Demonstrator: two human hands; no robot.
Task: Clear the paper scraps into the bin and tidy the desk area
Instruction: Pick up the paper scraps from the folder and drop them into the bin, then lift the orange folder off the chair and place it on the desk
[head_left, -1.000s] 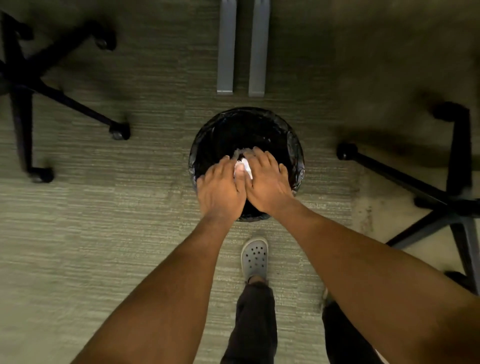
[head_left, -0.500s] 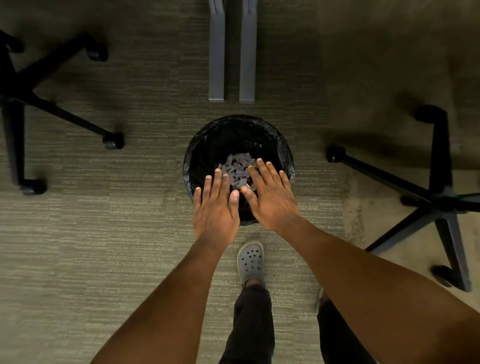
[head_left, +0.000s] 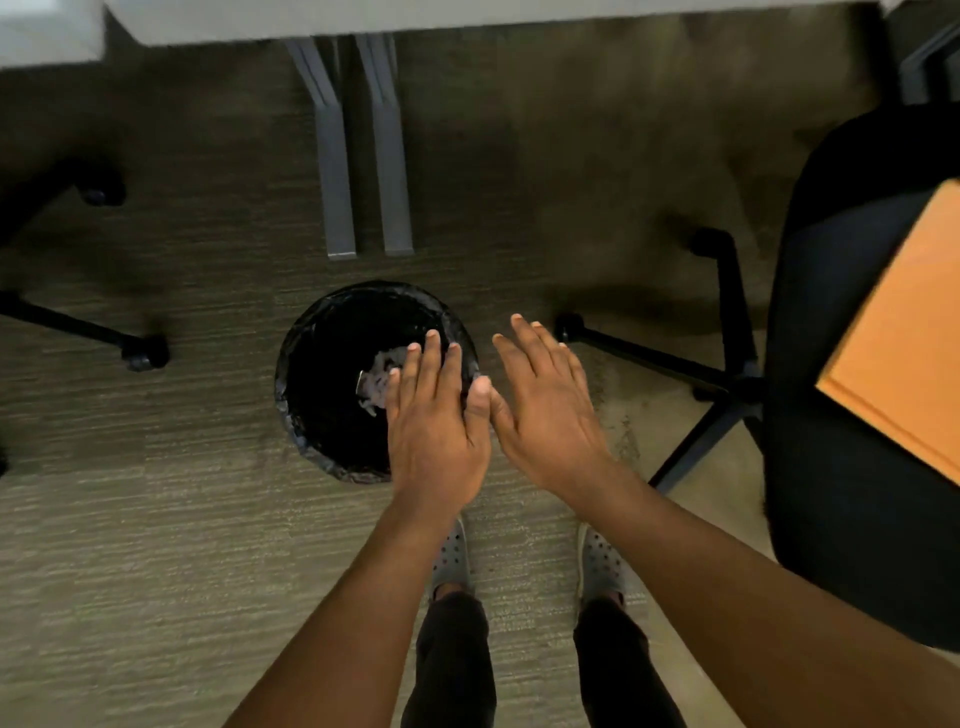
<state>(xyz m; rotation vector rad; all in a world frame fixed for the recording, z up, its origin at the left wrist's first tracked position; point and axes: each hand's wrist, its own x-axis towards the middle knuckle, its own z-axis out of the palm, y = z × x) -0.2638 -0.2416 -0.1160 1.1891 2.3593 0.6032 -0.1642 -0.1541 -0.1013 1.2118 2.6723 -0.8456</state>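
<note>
While flat, both hands hold nothing

We see a dim, soft-focus view. The carpet darkens toward the far side, where chair shadows pool. The bin interior reads pure black. Motion blur smears the edges, and wide-angle distortion bends the desk legs.

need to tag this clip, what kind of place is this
Most likely an office: grey metal desk legs on low-pile grey-green carpet, black wheeled swivel chairs on both sides, and a round black-lined waste bin holding paper scraps.
</note>
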